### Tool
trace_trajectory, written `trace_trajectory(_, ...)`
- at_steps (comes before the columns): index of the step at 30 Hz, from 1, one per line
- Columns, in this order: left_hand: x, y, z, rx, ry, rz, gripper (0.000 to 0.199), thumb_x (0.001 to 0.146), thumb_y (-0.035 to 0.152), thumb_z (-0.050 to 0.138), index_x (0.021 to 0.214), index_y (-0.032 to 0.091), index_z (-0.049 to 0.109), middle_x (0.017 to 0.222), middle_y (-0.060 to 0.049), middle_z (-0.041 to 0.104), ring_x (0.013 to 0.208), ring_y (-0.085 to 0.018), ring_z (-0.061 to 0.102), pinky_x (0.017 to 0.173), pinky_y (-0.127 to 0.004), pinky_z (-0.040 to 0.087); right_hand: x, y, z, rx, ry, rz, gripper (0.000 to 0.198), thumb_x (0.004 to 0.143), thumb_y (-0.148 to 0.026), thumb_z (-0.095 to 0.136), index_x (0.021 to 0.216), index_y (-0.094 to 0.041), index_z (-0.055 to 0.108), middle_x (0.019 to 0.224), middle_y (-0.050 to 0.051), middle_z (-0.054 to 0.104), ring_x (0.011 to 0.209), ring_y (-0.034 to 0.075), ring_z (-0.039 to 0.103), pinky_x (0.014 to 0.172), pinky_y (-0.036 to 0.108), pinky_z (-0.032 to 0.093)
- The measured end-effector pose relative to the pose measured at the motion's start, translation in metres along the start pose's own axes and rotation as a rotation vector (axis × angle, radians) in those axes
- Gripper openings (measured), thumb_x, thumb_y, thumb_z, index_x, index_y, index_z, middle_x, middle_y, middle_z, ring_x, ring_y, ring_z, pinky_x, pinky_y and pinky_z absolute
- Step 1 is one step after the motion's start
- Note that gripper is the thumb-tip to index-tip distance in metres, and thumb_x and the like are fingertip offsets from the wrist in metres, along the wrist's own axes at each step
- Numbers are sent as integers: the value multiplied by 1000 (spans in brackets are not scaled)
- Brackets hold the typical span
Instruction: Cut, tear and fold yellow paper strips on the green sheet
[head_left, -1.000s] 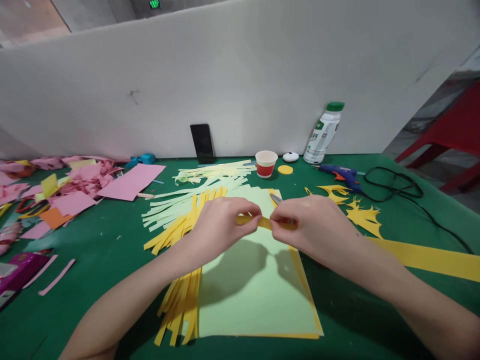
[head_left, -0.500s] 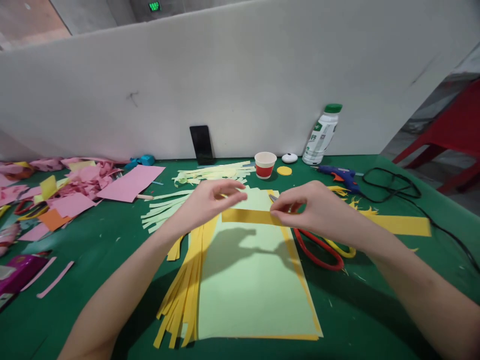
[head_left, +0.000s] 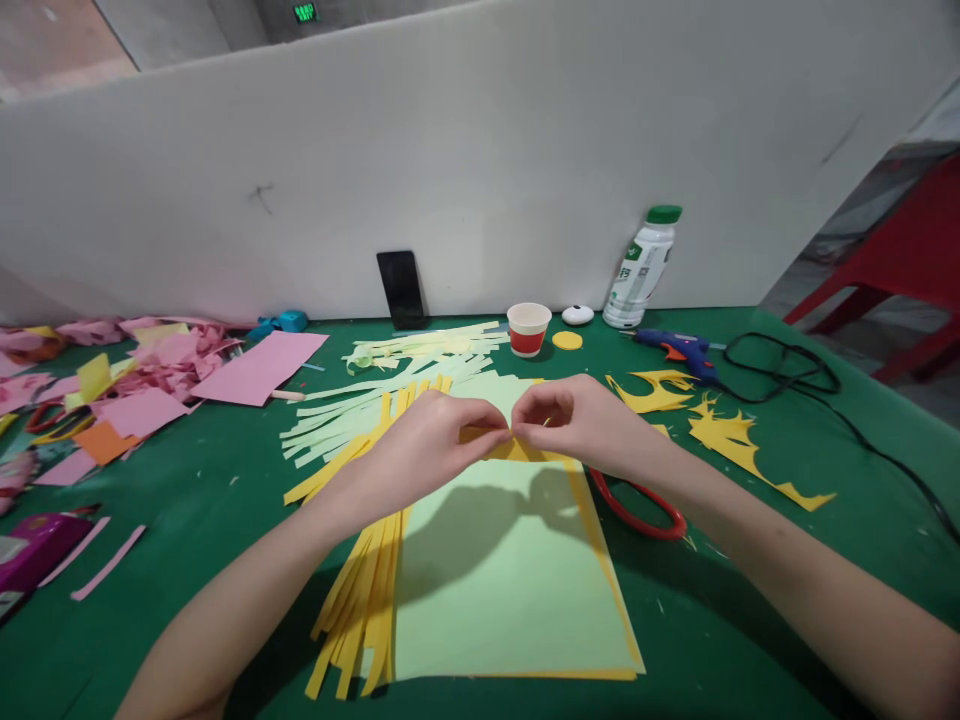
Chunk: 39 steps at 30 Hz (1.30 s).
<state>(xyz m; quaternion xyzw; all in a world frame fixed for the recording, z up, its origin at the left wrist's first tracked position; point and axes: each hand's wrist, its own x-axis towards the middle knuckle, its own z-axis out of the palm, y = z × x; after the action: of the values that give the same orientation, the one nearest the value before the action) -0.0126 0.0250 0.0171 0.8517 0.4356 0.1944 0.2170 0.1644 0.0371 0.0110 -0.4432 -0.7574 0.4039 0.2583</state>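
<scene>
My left hand [head_left: 457,430] and my right hand [head_left: 562,415] meet above the middle of the table, thumbs and fingertips pinched on a yellow paper strip [head_left: 517,450]. The fingers partly cover the strip. Yellow fringed paper [head_left: 330,480] shows beyond and below my left hand. Under both hands lies a pale green paper sheet [head_left: 517,590] with yellow paper along its edge. A bundle of yellow paper strips [head_left: 360,610] overlaps the sheet's left side. Scissors [head_left: 652,520] rest by its right edge, mostly hidden under my right arm.
Pale green strips [head_left: 330,420], a paper cup [head_left: 528,332], a yellow disc [head_left: 568,341], a phone [head_left: 402,288] and a bottle [head_left: 643,268] stand or lie toward the white partition. Right are a glue gun [head_left: 686,352] and yellow scraps [head_left: 727,440]; left, pink paper [head_left: 259,368].
My right hand has moved left to meet my left hand, which has closed on the paper. The yellow strip no longer stretches out to the right, uncovering the scraps there; yellow fringe now shows at left.
</scene>
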Motion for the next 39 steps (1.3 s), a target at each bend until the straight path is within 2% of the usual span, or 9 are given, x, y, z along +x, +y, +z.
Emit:
trace_trajectory(9, 0, 0, -8, 104, 30, -44, 18, 82, 23, 50, 79, 16, 66, 71, 1, 67, 60, -10, 55, 56, -21, 37, -3, -2, -7, -38, -58, 44, 9, 66, -17, 47, 61, -16, 54, 59, -2, 51, 53, 7, 42, 50, 20, 33)
trace_trajectory(16, 0, -4, -27, 33, 32, -122, 19, 80, 28, 51, 77, 17, 66, 78, 0, 68, 70, -12, 60, 61, -21, 42, -4, -1, -19, -98, -94, 91, 11, 70, -19, 46, 60, -16, 51, 59, -3, 47, 53, 7, 38, 49, 21, 29)
trace_trajectory(21, -4, -9, -40, 31, 37, -218, 21, 77, 34, 54, 73, 18, 66, 79, 1, 69, 70, -13, 60, 59, -20, 43, -8, 5, -33, -244, -116, 127, 15, 73, -25, 45, 61, -17, 48, 60, -3, 44, 54, 8, 35, 47, 21, 27)
trace_trajectory(26, -7, -14, -50, 78, -21, -224, 25, 77, 40, 52, 72, 18, 65, 77, 2, 68, 70, -13, 60, 58, -19, 42, -15, 5, -41, -409, -68, 117, 16, 75, -26, 43, 63, -18, 47, 60, -3, 45, 53, 9, 34, 45, 22, 26)
trace_trajectory(29, -7, -13, -44, 156, -69, -187, 25, 81, 39, 48, 80, 20, 65, 89, 1, 67, 80, -15, 59, 67, -22, 43, -17, 1, -37, -464, -44, 47, 14, 75, -25, 45, 62, -18, 46, 62, -3, 49, 55, 9, 37, 49, 22, 29)
trace_trajectory(32, -5, -7, -26, 170, -63, -102, 31, 83, 42, 45, 96, 21, 62, 103, -1, 65, 90, -17, 58, 76, -26, 41, -19, -5, -28, -507, -58, -41, 15, 76, -22, 43, 62, -18, 43, 63, -2, 50, 56, 9, 41, 52, 22, 31)
trace_trajectory(34, -3, -2, -12, 166, -112, -61, 35, 83, 46, 44, 101, 20, 61, 96, -2, 67, 80, -16, 59, 66, -25, 41, -20, -9, -21, -543, -57, -72, 14, 76, -21, 42, 62, -19, 42, 62, -3, 51, 55, 9, 41, 51, 22, 30)
trace_trajectory(36, -2, 3, 0, 172, -170, -44, 34, 87, 41, 39, 86, 18, 65, 76, -2, 68, 60, -13, 57, 53, -23, 36, -20, -12, -15, -578, -21, -90, 13, 76, -18, 43, 63, -19, 45, 63, -3, 53, 55, 9, 42, 50, 22, 30)
trace_trajectory(39, -2, 8, 8, 103, -177, -62, 38, 88, 34, 37, 69, 14, 63, 65, -2, 66, 50, -10, 53, 49, -21, 33, -19, -13, -8, -611, 40, -139, 13, 75, -14, 44, 64, -18, 49, 66, -2, 56, 57, 9, 45, 52, 22, 30)
